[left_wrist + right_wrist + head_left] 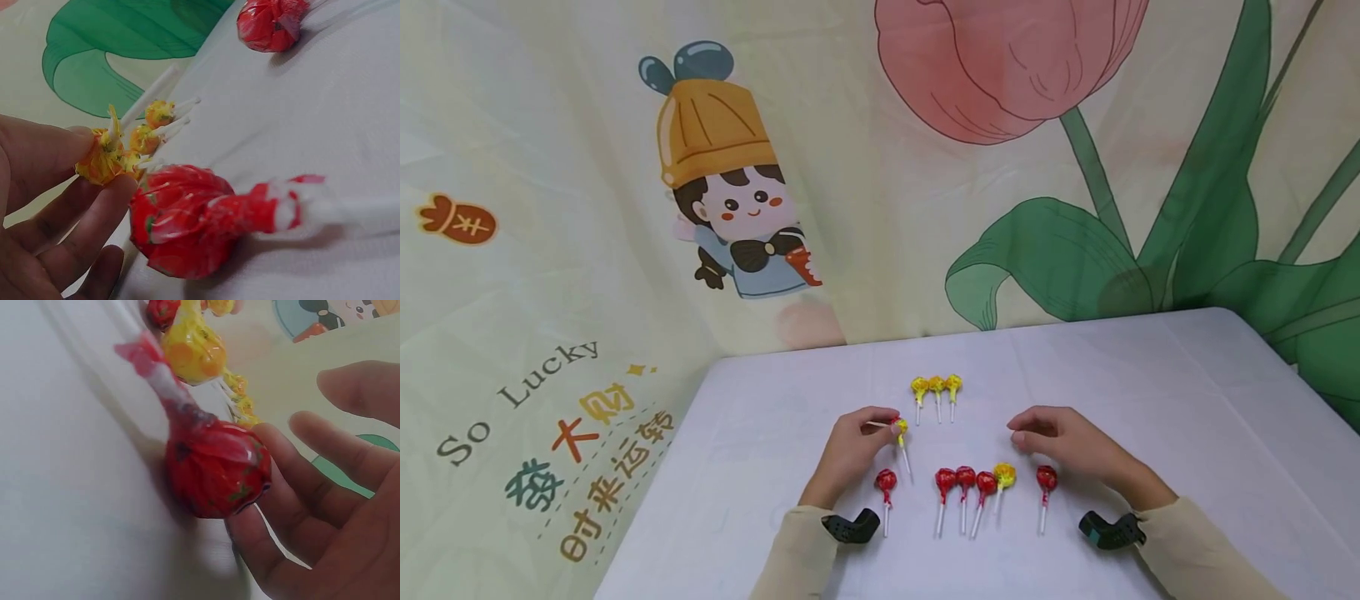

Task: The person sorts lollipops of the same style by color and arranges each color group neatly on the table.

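Note:
My left hand (853, 446) pinches a yellow lollipop (902, 427) by its wrapped head between thumb and fingertips, its white stick slanting down to the right in the head view. A short white piece and a speck of red also show at these fingers. In the left wrist view the held yellow lollipop (100, 159) is seen behind a large red lollipop (184, 219), which lies on the table near that wrist. Over the table on the right, my right hand (1067, 437) holds nothing, its fingers loosely bent. A red lollipop (1047, 478) lies just in front of it.
Three yellow lollipops (936, 384) lie side by side farther back on the white table (760, 450). Nearer the front, a row has three red lollipops (966, 477) and one yellow lollipop (1003, 476) at its right end. A printed cloth (850, 208) hangs behind the table.

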Demonstrator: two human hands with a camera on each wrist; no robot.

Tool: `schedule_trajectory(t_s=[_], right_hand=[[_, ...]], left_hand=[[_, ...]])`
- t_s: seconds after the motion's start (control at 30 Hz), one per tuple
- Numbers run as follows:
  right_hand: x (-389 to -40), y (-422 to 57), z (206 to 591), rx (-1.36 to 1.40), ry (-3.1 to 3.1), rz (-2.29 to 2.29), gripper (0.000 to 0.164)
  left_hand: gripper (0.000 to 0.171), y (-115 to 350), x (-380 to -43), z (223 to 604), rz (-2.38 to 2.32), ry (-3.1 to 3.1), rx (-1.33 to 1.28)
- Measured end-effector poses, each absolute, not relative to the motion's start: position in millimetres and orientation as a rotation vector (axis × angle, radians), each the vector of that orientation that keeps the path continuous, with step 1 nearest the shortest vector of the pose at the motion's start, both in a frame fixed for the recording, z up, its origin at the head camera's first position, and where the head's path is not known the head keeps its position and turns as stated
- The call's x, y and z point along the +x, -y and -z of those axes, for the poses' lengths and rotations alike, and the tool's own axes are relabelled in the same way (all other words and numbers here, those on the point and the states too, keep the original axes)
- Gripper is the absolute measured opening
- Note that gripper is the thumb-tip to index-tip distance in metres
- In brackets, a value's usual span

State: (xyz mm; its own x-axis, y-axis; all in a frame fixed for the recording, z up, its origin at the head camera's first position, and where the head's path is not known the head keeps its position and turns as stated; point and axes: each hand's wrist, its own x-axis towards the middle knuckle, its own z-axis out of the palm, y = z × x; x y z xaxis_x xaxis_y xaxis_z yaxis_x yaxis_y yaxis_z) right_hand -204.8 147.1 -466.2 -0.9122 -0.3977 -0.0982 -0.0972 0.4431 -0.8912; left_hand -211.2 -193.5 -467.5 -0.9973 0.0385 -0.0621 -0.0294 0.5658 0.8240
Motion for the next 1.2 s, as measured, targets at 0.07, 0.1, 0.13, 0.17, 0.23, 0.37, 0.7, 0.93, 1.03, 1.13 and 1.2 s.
schedule_trajectory(t_s=[0.07, 0.1, 0.13, 0.17, 0.23, 0.37, 0.7, 0.93, 1.03, 1.13, 1.2], right_hand=[[-202, -147, 468, -0.422, -2.418, 1.447, 0.033], [-201, -147, 468, -0.427, -2.422, 1.442, 0.033], [-199, -146, 469, -0.43, -2.427, 1.436, 0.032], [-198, -146, 469, -0.43, -2.429, 1.432, 0.032], [-195, -146, 470, -0.435, -2.437, 1.423, 0.032], [-191, -145, 470, -0.444, -2.435, 1.424, 0.031], [-182, -145, 472, -0.449, -2.41, 1.446, 0.029], [-179, -143, 475, -0.461, -2.473, 1.378, 0.025], [-179, -144, 475, -0.486, -2.496, 1.351, 0.025], [-179, -144, 476, -0.5, -2.494, 1.345, 0.026], [-180, -144, 476, -0.512, -2.487, 1.346, 0.025]], left_hand=[[0.026, 194, -213, 468, -1.432, -2.718, 0.008], [0.026, 195, -214, 468, -1.433, -2.72, 0.003], [0.026, 195, -215, 468, -1.434, -2.722, 0.001], [0.025, 195, -216, 468, -1.436, -2.723, -0.003], [0.025, 195, -219, 468, -1.435, -2.726, -0.005], [0.025, 193, -223, 468, -1.435, -2.725, -0.017], [0.025, 189, -234, 468, -1.381, -2.758, 0.025], [0.024, 189, -240, 469, -1.4, -2.76, 0.015], [0.025, 189, -242, 467, -1.408, -2.754, -0.008], [0.025, 189, -245, 464, -1.423, -2.749, -0.01], [0.025, 188, -247, 462, -1.433, -2.744, -0.005]])
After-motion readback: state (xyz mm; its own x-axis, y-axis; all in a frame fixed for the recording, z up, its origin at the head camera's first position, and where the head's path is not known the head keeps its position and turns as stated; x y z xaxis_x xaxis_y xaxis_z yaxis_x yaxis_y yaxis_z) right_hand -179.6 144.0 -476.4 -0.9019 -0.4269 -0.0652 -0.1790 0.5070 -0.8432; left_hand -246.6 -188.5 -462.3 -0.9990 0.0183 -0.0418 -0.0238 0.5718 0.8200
